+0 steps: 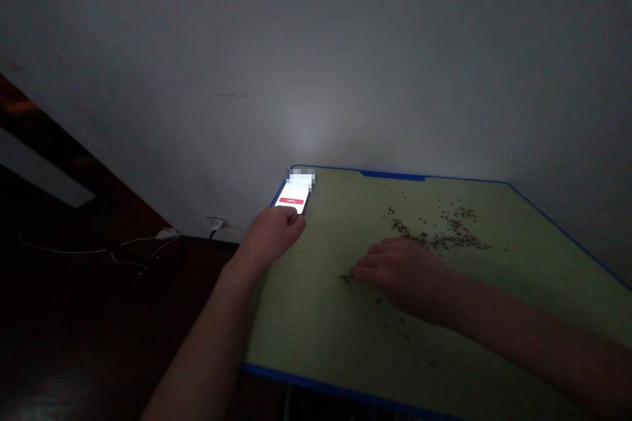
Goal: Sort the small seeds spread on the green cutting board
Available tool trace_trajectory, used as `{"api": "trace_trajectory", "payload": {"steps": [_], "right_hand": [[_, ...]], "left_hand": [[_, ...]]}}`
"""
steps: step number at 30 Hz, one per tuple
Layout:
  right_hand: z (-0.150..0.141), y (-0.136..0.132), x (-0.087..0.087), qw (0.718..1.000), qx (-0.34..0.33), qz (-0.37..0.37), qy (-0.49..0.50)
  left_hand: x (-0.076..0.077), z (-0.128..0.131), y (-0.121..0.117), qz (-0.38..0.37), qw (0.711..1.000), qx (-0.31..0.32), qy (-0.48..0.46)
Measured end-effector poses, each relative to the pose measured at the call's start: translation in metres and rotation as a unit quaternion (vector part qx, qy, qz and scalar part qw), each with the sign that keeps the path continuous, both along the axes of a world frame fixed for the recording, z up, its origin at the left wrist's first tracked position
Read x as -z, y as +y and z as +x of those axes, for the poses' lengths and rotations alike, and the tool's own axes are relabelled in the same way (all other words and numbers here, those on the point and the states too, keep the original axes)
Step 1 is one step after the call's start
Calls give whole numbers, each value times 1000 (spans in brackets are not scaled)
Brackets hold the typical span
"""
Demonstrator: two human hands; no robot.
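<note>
My left hand reaches to the far left corner of a green table with a blue rim. Its fingers are curled at the near end of a lit phone that lies flat there, its screen glowing white with a red bar. My right hand rests palm down on the middle of the table, fingers stretched left and lying flat. Its fingertips touch a few small dark grains. A scattered pile of the same small dark grains lies just beyond that hand.
The room is dim. A plain white wall stands right behind the table. On the dark floor to the left, a white cable and plug run toward the wall. A few stray grains lie on the near part of the tabletop.
</note>
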State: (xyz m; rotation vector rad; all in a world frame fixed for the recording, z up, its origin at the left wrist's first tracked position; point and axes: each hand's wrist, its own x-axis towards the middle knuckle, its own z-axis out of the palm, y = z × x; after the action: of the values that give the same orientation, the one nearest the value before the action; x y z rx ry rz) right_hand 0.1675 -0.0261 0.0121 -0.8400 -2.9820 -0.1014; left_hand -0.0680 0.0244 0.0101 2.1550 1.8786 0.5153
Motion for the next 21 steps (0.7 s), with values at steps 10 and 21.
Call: {"api": "trace_trajectory", "payload": {"steps": [10, 21], "right_hand": [[61, -32, -24, 921, 273, -115, 253], [65, -88, 53, 851, 404, -108, 317]], "left_hand": [[0, 0, 2, 1, 1000, 4, 14], [-3, 3, 0, 4, 1000, 14, 17]]}}
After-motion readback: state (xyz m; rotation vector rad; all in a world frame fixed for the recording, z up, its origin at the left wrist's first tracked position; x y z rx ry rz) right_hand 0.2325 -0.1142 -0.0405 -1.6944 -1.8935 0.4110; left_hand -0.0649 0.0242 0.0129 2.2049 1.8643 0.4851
